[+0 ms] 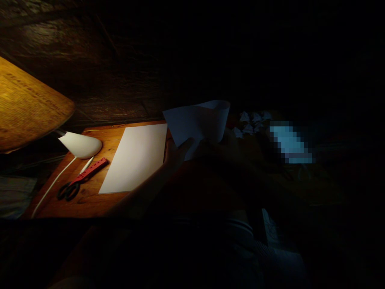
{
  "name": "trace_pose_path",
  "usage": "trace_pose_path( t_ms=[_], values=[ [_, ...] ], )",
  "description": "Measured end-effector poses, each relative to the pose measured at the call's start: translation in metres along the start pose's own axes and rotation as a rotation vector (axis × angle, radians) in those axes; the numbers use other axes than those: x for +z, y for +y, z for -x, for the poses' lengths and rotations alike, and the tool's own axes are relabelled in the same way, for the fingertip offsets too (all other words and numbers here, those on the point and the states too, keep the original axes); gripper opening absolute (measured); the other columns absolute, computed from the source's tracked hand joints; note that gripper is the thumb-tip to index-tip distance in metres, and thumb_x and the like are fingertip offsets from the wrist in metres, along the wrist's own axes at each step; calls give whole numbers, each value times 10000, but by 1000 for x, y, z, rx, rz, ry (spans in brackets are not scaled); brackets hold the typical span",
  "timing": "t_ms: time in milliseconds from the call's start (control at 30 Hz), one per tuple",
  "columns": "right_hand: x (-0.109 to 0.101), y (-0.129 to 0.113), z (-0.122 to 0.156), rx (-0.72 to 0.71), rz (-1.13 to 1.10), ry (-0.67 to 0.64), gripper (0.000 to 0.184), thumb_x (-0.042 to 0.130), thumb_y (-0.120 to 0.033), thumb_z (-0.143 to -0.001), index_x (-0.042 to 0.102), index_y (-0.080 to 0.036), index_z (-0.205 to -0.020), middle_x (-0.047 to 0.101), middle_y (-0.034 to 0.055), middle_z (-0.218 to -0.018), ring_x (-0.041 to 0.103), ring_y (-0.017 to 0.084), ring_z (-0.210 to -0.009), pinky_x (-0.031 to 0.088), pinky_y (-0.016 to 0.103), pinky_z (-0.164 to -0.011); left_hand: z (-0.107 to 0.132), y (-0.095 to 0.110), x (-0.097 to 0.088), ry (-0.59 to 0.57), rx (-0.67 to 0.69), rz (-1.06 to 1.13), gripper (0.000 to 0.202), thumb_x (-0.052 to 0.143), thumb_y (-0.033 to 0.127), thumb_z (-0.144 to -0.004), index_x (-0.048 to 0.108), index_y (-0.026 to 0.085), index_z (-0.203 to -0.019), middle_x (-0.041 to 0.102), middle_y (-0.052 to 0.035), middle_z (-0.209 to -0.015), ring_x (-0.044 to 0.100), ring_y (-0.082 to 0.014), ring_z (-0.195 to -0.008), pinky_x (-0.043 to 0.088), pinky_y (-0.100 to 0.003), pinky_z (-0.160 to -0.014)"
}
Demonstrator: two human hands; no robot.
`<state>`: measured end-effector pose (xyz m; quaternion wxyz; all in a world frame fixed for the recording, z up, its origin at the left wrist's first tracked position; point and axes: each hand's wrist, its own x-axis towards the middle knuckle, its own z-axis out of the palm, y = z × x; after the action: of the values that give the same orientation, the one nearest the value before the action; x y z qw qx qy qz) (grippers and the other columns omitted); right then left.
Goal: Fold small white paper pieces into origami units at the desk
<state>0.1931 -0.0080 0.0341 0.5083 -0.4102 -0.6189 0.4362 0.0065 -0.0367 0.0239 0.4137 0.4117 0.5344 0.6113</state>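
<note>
A sheet of paper (pixel 192 120) is held up over the table, its right side curled over into a loop. My left hand (pixel 179 151) grips its lower left part, with the thumb lying across the front. My right hand (pixel 226 145) is at the lower right of the sheet, closed on it, though deep shadow hides most of its fingers. To the left of my left hand lies a flat stack or sheet of white paper (pixel 138 156), brightly lit.
Left on the wooden table (pixel 90 206) are a white lamp base (pixel 81 144) with its cord, scissors (pixel 72 190), a red perforated strip (pixel 90 170) and a white pen-like stick (pixel 87 164). Several small folded paper pieces (pixel 248 128) sit right, near a pixelated bright screen (pixel 291 143). A lampshade (pixel 30 108) overhangs the left.
</note>
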Motion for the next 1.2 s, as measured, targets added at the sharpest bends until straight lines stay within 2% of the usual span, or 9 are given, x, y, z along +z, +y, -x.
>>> trace_pose_path(
  t_ms=[167, 300, 400, 533, 633, 733, 867, 1000, 1200],
  values=[
    [-2, -5, 4, 76, -93, -46, 622, 906, -557, -680, 716, -253, -1189, 791, 118, -1186, 747, 365, -1089, 639, 576, -911, -6, -1, -3, -91, -42, 33, 517, 980, 527, -614, 765, 166, -915, 818, -126, -924, 799, -342, -936, 687, -448, -812],
    [-4, -11, 3, 155, -140, -86, 741, 949, -529, -658, 700, -250, -1298, 803, 131, -1195, 770, 371, -1074, 650, 586, -922, -9, -1, -3, -168, -74, 60, 458, 968, 487, -630, 780, 191, -925, 834, -118, -978, 774, -385, -1137, 675, -474, -926],
    [-4, -9, -1, 229, -194, -78, 648, 945, -530, -669, 727, -232, -1202, 814, 132, -1150, 782, 352, -1013, 663, 566, -905, -8, -1, -2, -205, -121, 85, 440, 964, 429, -617, 790, 192, -943, 846, -113, -1006, 760, -406, -1192, 656, -518, -987],
    [-4, -5, -7, 283, -311, -58, 462, 896, -493, -732, 720, -222, -1062, 817, 121, -1129, 784, 317, -1002, 673, 501, -901, -2, -2, 0, -275, -303, 71, 477, 954, 426, -606, 796, 161, -970, 846, -140, -968, 799, -412, -1051, 643, -569, -972],
    [-8, -7, -10, 248, -334, -29, 323, 831, -443, -800, 705, -227, -1005, 808, 117, -1107, 770, 303, -1021, 670, 458, -873, 3, -2, 2, -287, -363, 64, 463, 956, 394, -593, 797, 158, -959, 848, -154, -993, 809, -392, -999, 646, -550, -948],
    [-13, -12, -12, 197, -251, 31, 225, 789, -412, -830, 675, -231, -896, 783, 110, -1001, 743, 287, -971, 655, 436, -820, 5, -2, 2, -289, -379, 64, 420, 951, 361, -609, 799, 162, -946, 846, -158, -986, 814, -372, -956, 656, -529, -901],
    [-18, -19, -12, 161, -141, 82, 256, 774, -451, -838, 639, -235, -824, 733, 81, -893, 701, 248, -897, 623, 390, -772, 6, -2, 3, -283, -368, 64, 396, 948, 332, -613, 810, 158, -942, 843, -157, -959, 810, -359, -925, 656, -502, -862],
    [-20, -15, -12, 203, -156, 145, 233, 755, -437, -826, 654, -227, -820, 697, 52, -830, 656, 204, -794, 580, 334, -695, 7, 0, 3, -271, -365, 54, 397, 958, 343, -587, 815, 154, -906, 850, -160, -973, 803, -357, -924, 650, -493, -864],
    [-18, -7, -16, 186, -226, 166, 187, 743, -370, -829, 638, -230, -763, 666, 34, -776, 622, 185, -745, 553, 320, -658, 7, 1, 3, -267, -344, 44, 426, 969, 364, -571, 824, 146, -907, 856, -140, -982, 798, -337, -913, 640, -495, -909]
  ],
)
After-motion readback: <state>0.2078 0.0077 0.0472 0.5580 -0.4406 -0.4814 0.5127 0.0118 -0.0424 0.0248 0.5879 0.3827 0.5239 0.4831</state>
